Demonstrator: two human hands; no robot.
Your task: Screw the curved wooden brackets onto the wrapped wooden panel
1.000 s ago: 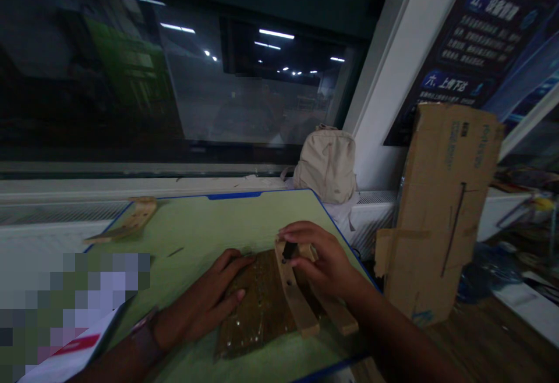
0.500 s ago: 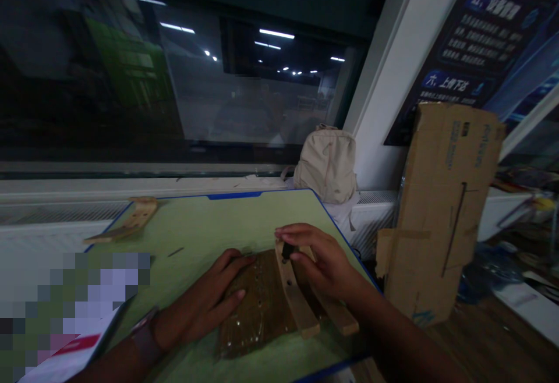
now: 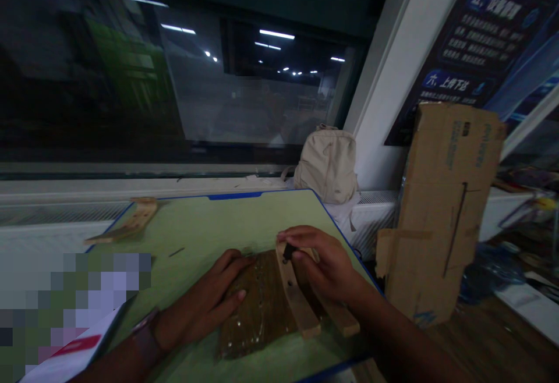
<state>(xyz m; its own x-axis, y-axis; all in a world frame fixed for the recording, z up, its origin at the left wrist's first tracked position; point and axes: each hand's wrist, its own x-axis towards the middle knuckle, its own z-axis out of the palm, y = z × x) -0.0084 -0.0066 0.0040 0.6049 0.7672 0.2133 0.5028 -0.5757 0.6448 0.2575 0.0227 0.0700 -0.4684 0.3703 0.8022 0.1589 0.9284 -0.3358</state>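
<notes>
a green table bears a brown slab, near; the left hand, thumb spread from fingers, rests on its left. the right hand, at a curved wooden strip's far end, pinches a small black piece.

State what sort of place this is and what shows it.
Probably an indoor workroom or small workshop: a curved wooden piece with holes at a green-topped table, a tall cardboard sheet and a printed poster.
</notes>
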